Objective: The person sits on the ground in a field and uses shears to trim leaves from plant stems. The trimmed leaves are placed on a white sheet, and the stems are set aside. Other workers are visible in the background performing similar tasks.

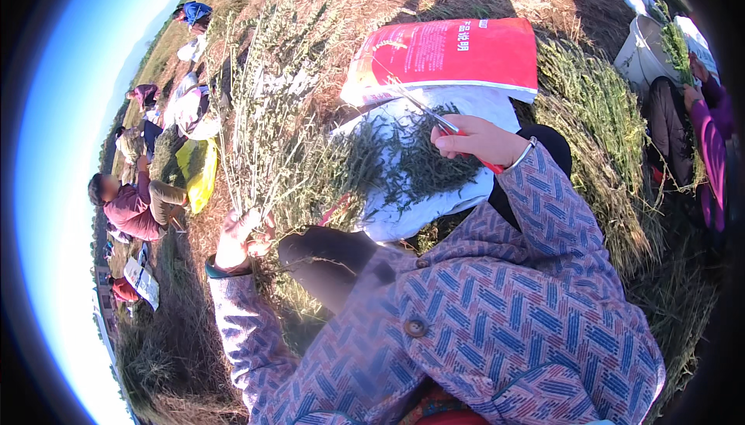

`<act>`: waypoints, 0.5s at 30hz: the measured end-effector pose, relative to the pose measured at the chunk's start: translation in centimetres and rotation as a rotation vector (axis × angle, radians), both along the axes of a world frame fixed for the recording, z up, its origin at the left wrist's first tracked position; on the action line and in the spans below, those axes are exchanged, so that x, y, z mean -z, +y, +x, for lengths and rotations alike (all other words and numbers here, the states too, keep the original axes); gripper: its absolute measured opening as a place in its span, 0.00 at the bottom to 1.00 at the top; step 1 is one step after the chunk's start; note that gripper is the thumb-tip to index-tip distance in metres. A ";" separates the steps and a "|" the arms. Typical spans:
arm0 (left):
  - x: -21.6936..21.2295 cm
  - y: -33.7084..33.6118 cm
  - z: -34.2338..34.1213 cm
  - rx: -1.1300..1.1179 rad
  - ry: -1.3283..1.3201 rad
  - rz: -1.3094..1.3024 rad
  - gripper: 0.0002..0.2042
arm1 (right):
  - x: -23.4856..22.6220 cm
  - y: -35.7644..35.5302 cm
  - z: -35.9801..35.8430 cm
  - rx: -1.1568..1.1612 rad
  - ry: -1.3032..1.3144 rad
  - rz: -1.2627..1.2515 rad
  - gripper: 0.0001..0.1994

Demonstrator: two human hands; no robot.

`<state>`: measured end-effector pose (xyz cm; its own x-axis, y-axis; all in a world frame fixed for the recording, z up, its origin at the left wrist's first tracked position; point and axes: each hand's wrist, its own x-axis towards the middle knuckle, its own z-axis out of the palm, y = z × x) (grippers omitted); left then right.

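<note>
My left hand (242, 237) grips the base of a tall bunch of dry stalks (260, 107) that stands upright at the left. My right hand (475, 139) is closed on red-handled scissors (448, 126), whose blades point up and left over a white sack (434, 192). Green cut sprigs (411, 163) lie heaped on that sack. A red printed bag (446, 54) lies just beyond it. Both my sleeves are a purple and blue zigzag pattern.
Heaps of cut green plants (597, 115) lie to the right. A person in purple sleeves (710, 138) sits at the far right beside a white bucket (640, 57). Several other people sit on the dry field at the left, one in a maroon top (132, 208).
</note>
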<state>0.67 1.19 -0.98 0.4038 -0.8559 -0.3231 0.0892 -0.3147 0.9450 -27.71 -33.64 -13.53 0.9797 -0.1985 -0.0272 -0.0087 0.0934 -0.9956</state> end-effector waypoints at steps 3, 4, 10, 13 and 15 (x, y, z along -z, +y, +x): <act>0.0 0.5 0.2 0.009 -0.001 -0.031 0.16 | -1.2 -0.9 -2.3 -0.288 -0.011 -0.343 0.16; 0.0 0.6 0.2 0.006 0.001 -0.036 0.17 | -1.5 -1.2 -3.0 -0.344 -0.023 -0.358 0.16; 0.2 1.5 0.2 0.034 0.015 -0.091 0.17 | -2.7 -4.7 -2.7 0.119 0.019 -0.276 0.18; 0.8 2.0 -0.6 -0.124 -0.171 -0.046 0.17 | -2.9 -5.3 0.3 0.050 -0.071 -0.222 0.17; 0.9 2.2 -0.7 -0.139 -0.193 -0.030 0.16 | -3.4 -5.1 1.9 0.072 -0.093 -0.329 0.16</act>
